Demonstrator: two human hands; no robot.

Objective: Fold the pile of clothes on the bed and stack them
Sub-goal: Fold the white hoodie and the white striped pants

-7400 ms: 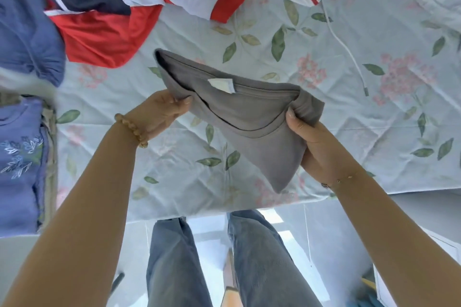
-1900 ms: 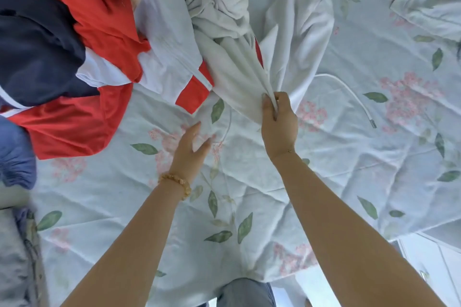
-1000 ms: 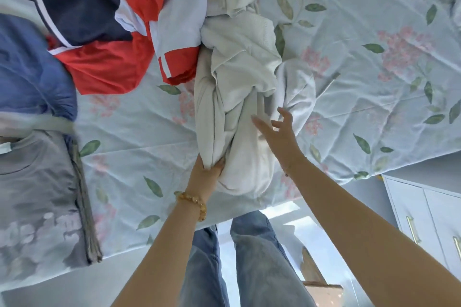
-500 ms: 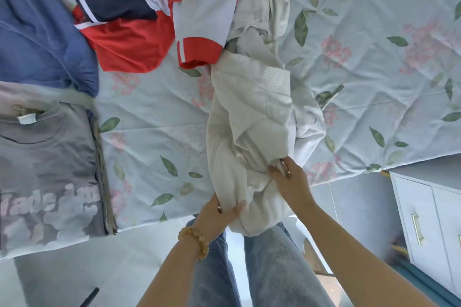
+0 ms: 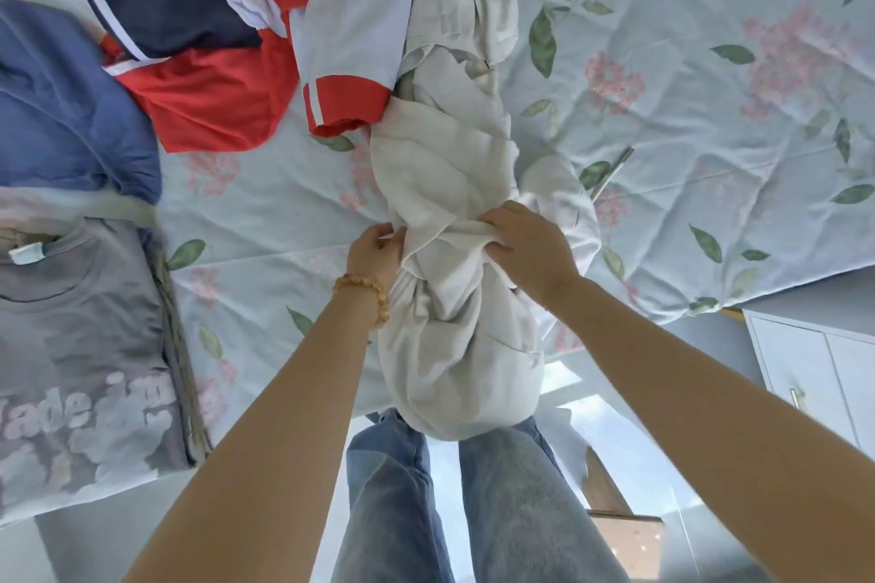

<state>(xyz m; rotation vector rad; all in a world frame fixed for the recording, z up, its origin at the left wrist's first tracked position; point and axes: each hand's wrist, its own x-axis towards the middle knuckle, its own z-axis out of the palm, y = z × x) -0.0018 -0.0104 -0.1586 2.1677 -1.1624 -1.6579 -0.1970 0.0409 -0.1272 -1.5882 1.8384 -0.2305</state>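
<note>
Step in hand: pulling next garment from pile; next move calls for shaking it open flat. Left hand (image 5: 376, 251) and right hand (image 5: 530, 246) both pinching bunched white garment (image 5: 454, 289), draped over bed (image 5: 710, 156) edge. Beyond: folded grey shirt (image 5: 80, 346) on stack; unfolded red-and-navy pile (image 5: 213, 38).

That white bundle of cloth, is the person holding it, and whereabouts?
Yes. Both hands grip the white garment around its bunched middle: the left hand on its left edge, the right hand over the gathered folds.
</note>
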